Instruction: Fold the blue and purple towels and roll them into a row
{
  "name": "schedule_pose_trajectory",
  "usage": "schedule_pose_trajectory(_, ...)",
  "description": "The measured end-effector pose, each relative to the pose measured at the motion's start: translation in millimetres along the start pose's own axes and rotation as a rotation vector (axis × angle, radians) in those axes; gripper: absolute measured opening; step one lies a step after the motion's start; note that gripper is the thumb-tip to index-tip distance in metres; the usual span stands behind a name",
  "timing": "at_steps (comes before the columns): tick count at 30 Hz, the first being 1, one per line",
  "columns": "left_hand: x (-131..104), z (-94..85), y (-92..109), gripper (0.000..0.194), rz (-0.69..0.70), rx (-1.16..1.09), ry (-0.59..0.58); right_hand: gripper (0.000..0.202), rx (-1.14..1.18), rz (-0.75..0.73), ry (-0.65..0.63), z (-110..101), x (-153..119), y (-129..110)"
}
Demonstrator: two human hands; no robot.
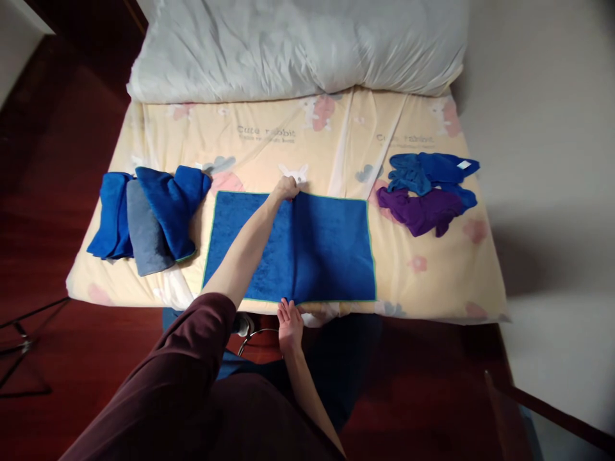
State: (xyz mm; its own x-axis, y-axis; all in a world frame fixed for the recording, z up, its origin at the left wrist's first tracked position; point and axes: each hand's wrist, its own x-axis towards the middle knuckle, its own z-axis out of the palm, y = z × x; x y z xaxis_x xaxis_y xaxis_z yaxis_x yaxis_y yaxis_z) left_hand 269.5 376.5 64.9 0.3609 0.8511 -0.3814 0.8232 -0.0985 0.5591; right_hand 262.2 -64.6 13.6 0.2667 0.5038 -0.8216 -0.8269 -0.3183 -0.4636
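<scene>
Along the cream rabbit-print bed's (432,275) near edge, a blue rectangular green-edged cloth (336,250) lies spread; the left hand (287,187) is clamped on its far edge, the right hand (291,326) touches its near edge, its grip unclear.

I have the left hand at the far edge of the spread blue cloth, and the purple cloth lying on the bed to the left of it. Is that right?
Not quite: the head view shows the purple cloth on the bed to the right of the spread blue cloth. The left hand is at its far edge, as you say.
</scene>
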Motion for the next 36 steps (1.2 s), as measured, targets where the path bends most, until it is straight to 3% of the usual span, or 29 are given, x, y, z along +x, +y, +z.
schedule_pose_trajectory(5, -27.3, -32.2, 17.8, 0.024, -0.043, -0.096, 0.056, 0.056, -0.124, -0.166, -0.048, 0.0, -27.4, -22.7)
schedule_pose_trajectory(11, -106.3, -111.0, 36.9, 0.023, 0.031, -0.366, 0.217, 0.050, -0.334, -0.509, -0.178, -6.0, -80.7, -85.2)
schedule_pose_trajectory(16, -200.0, -184.4, 39.3, 0.032, 0.105, -0.575, 0.328, 0.045, -0.432, -0.826, -0.215, -7.3, -119.1, -168.6)
schedule_pose_trajectory(21, -297.7, -236.4, 31.6, 0.032, 0.246, -0.696, 0.426, 0.049, -0.372, -1.123, -0.263, 32.9, -155.0, -273.7)
schedule_pose_trajectory(25, -358.7, -261.8, 28.3, 0.032, 0.287, -0.751, 0.543, 0.052, -0.428, -1.204, -0.364, 78.3, -193.3, -334.7)
schedule_pose_trajectory(29, -400.1, -276.3, 23.1, 0.030, 0.288, -0.772, 0.659, 0.050, -0.476, -1.118, -0.401, 111.7, -221.1, -362.5)
schedule_pose_trajectory(32, -421.4, -280.4, 13.8, 0.030, 0.246, -0.772, 0.723, 0.044, -0.475, -1.057, -0.418, 120.9, -230.2, -369.6)
schedule_pose_trajectory(36, -446.3, -275.5, -1.9, 0.028, 0.176, -0.773, 0.700, 0.039, -0.521, -0.976, -0.452, 111.4, -239.0, -368.0)
